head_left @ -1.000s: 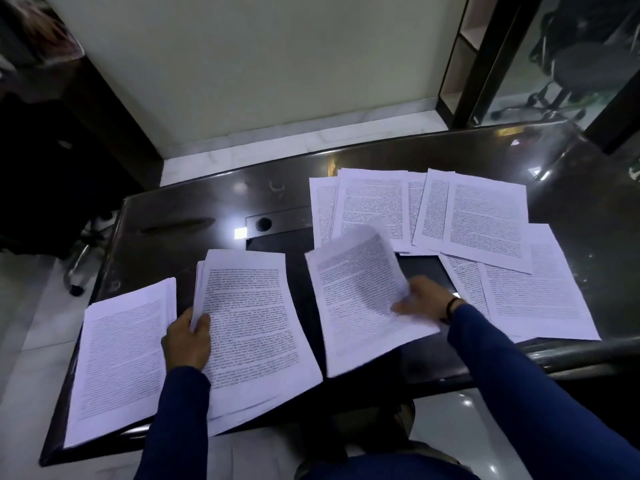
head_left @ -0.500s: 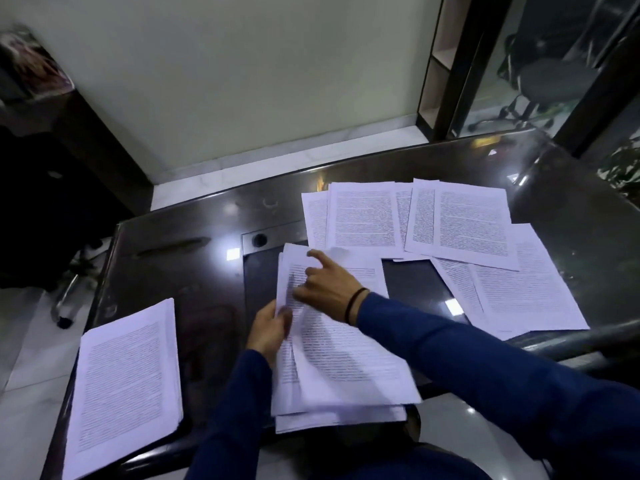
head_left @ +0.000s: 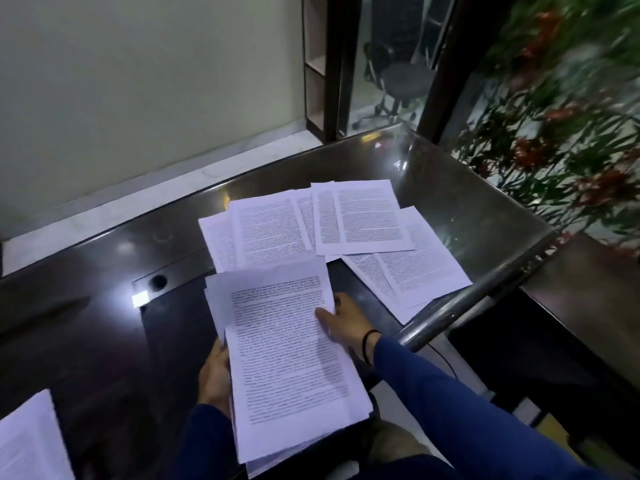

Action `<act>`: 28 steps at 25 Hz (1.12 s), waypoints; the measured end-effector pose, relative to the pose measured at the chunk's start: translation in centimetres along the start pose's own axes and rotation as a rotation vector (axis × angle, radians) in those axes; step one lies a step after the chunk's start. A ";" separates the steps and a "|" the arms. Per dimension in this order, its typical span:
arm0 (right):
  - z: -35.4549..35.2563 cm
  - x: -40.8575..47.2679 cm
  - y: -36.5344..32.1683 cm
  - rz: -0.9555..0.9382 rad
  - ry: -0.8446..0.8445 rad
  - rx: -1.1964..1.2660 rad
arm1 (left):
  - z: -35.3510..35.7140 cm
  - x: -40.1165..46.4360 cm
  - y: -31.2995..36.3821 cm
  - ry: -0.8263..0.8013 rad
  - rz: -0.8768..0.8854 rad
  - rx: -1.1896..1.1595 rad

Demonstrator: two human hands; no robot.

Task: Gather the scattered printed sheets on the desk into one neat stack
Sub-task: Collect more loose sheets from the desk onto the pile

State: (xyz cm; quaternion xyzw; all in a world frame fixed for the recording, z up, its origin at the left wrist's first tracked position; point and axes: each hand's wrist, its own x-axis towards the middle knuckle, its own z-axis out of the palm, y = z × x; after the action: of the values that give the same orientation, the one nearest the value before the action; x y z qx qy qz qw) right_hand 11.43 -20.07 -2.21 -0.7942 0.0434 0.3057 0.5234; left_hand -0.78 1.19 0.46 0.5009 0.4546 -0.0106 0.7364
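The held stack [head_left: 291, 358] is light, floppy and uneven, likely to slide apart. The left hand [head_left: 214, 372] grips its left edge, the right hand [head_left: 346, 320] pinches its right edge; squaring calls for holding both long edges.

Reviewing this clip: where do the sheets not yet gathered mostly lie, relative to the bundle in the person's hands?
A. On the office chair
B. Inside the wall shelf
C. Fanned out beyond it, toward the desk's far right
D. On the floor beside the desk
C: the loose sheets overlap on the desk past the bundle held by the left hand and right hand.
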 end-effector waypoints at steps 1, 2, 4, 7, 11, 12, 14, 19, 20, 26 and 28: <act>-0.6 0.1 0.6 -0.017 -0.039 0.002 | 1.0 -0.1 0.1 -0.030 -0.032 -0.003; -1.2 0.8 1.4 -0.045 -0.063 -0.006 | 2.3 -0.1 0.3 -0.082 -0.066 -0.016; -2.5 2.9 2.3 -0.083 -0.079 0.008 | 4.9 0.1 0.7 -0.138 -0.046 -0.003; -5.8 6.3 2.3 -0.136 -0.172 0.013 | 8.5 2.1 1.1 -0.028 0.137 0.214; -13.1 11.2 0.8 -0.166 -0.333 -0.240 | 12.1 5.2 1.7 0.051 0.210 0.347; -15.0 13.2 0.3 -0.147 -0.346 -0.346 | 12.8 6.2 1.8 0.070 0.232 0.377; -18.1 16.7 -1.2 -0.150 -0.285 -0.549 | 13.9 7.3 2.4 0.117 0.255 0.431; -22.5 26.6 -6.3 -0.231 -0.117 -0.856 | 16.2 8.1 4.7 0.206 0.325 0.602; -23.0 28.9 -7.6 -0.243 -0.111 -0.910 | 16.7 8.4 5.5 0.220 0.344 0.637; -23.8 40.4 -13.6 -0.243 -0.077 -1.143 | 19.3 9.6 9.4 0.199 0.383 0.711; -23.6 42.1 -14.0 -0.184 -0.047 -1.269 | 19.6 10.4 10.1 0.202 0.389 0.729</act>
State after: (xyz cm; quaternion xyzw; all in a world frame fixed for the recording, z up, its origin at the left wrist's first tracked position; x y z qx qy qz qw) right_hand 61.32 -23.44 -7.10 -0.9431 -0.2255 0.2431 -0.0234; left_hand 22.95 -3.88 2.41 0.8035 0.3879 0.0174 0.4512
